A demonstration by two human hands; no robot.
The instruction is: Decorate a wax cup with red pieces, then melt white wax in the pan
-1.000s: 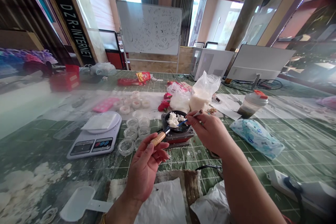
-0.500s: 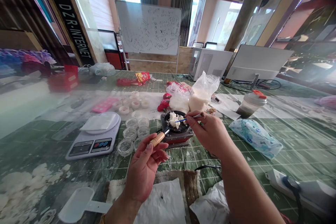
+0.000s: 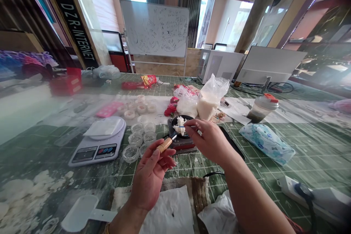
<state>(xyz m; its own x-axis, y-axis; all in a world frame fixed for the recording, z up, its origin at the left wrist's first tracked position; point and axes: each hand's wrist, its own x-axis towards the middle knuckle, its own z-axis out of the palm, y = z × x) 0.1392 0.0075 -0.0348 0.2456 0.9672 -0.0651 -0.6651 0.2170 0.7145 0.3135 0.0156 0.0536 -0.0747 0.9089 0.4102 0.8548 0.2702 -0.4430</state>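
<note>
My left hand (image 3: 152, 170) grips the wooden handle (image 3: 163, 145) of a small black frying pan (image 3: 175, 121) between thumb and fingers. The pan rests on a small hot plate (image 3: 184, 147) with a reddish front. White lumpy chunks (image 3: 180, 126) lie heaped in it. Over the pan's right side, my right hand (image 3: 207, 137) pinches a thin stick with a blue end (image 3: 179, 127), which touches the chunks. The rest of that stick is mostly hidden by my fingers, so its exact kind is unclear.
Left of the pan stand several clear round jars (image 3: 135, 139) and a kitchen scale (image 3: 98, 142). Bags of white material (image 3: 208, 102) sit behind it. A dark phone-like slab (image 3: 232, 142), a tissue pack (image 3: 267, 144) and a shaker bottle (image 3: 262, 108) are to the right. A power strip (image 3: 315, 197) lies lower right.
My right hand has moved left and slightly down over the pan with the stick, uncovering the dark slab. The chunks have shifted left. My left hand stays on the handle.
</note>
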